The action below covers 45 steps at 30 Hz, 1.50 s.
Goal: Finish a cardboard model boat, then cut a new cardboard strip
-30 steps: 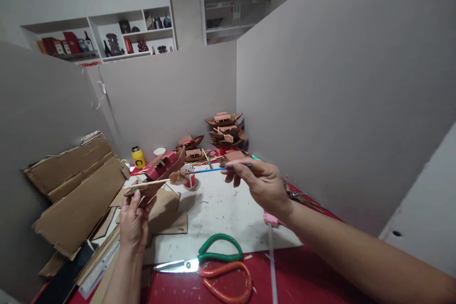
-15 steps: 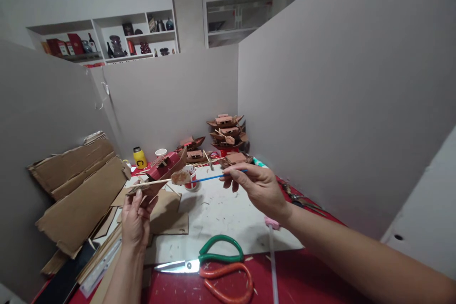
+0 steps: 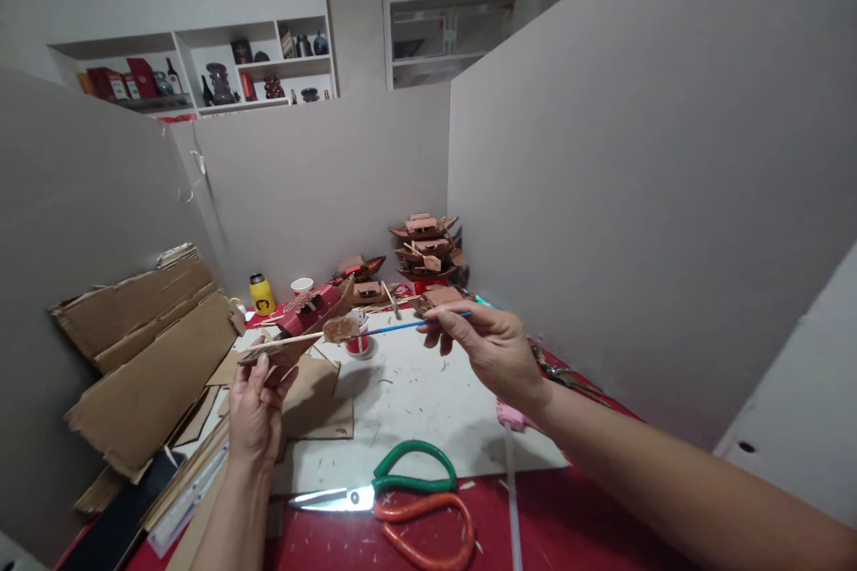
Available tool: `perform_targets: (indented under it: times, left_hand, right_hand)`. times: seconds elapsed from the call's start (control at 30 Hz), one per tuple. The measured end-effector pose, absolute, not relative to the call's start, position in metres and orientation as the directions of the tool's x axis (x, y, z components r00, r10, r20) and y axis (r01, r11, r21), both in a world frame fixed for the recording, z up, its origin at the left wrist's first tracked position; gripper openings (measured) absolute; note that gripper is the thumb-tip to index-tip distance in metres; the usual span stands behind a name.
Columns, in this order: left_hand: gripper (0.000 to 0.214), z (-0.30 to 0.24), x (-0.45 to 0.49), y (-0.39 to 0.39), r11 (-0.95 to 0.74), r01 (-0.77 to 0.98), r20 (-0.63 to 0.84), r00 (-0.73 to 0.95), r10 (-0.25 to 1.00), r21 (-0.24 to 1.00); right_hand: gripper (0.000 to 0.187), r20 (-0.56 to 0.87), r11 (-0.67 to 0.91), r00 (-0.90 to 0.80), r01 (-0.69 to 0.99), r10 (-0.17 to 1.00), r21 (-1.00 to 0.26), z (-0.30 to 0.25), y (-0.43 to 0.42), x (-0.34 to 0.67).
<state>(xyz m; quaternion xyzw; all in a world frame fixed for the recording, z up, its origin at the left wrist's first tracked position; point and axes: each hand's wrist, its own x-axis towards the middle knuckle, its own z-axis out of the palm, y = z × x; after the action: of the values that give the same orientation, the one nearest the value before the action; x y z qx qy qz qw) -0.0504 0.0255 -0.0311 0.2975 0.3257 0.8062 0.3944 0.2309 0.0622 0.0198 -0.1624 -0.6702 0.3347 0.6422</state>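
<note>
My left hand [image 3: 253,410] is closed around a small brown model boat [image 3: 333,314] with a reddish cabin roof, tilted with one end up. Across the boat runs a little oar [image 3: 287,342], its pale stick under my left thumb and its brown blade [image 3: 341,330] pointing right. Pinched in the fingers of my right hand [image 3: 492,348] is a thin blue paintbrush [image 3: 402,326]. Its tip meets the right side of the oar's blade, and whether it presses on it I cannot tell. Behind the blade stands a red and white paper cup [image 3: 360,341], partly hidden.
Scissors [image 3: 402,500] with green and orange handles lie at the front, beside a glue gun stick-like clear rod [image 3: 514,500]. Cardboard sheets [image 3: 153,375] lean at left. Finished-looking model boats [image 3: 428,248] are stacked at the back, near a yellow bottle [image 3: 262,295].
My right hand and the brush have shifted very slightly right and up. The left hand keeps its hold on the boat and oar, nearly still.
</note>
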Motion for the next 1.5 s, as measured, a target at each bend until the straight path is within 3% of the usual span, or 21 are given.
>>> perform_targets:
  times: [0.2, 0.8, 1.07, 1.23, 1.5]
  left_hand:
    - [0.034, -0.032, -0.051, 0.026, -0.486, -0.443, 0.228, -0.517, 0.825, 0.753]
    - [0.035, -0.028, -0.049, 0.024, -0.487, -0.438, 0.227, -0.522, 0.822, 0.756]
    - [0.023, -0.025, -0.053, 0.024, -0.51, -0.457, 0.198, -0.572, 0.796, 0.729]
    - [0.02, -0.024, -0.056, 0.024, -0.532, -0.456, 0.2, -0.595, 0.779, 0.713]
    - [0.02, -0.029, -0.061, 0.029, -0.541, -0.448, 0.187, -0.622, 0.761, 0.712]
  right_hand:
    - [0.015, 0.761, 0.732, -0.04, -0.244, 0.647, -0.636, 0.025, 0.06, 0.238]
    - [0.017, 0.718, 0.681, -0.08, -0.259, 0.691, -0.684, 0.02, 0.06, 0.224]
    - [0.022, 0.693, 0.679, 0.005, -0.203, 0.721, -0.705, 0.025, 0.069, 0.236]
    - [0.034, 0.622, 0.625, -0.062, 0.071, 0.781, -0.777, 0.022, 0.104, 0.217]
    - [0.024, 0.489, 0.578, -0.312, 0.361, 0.815, -0.732, -0.001, 0.179, 0.161]
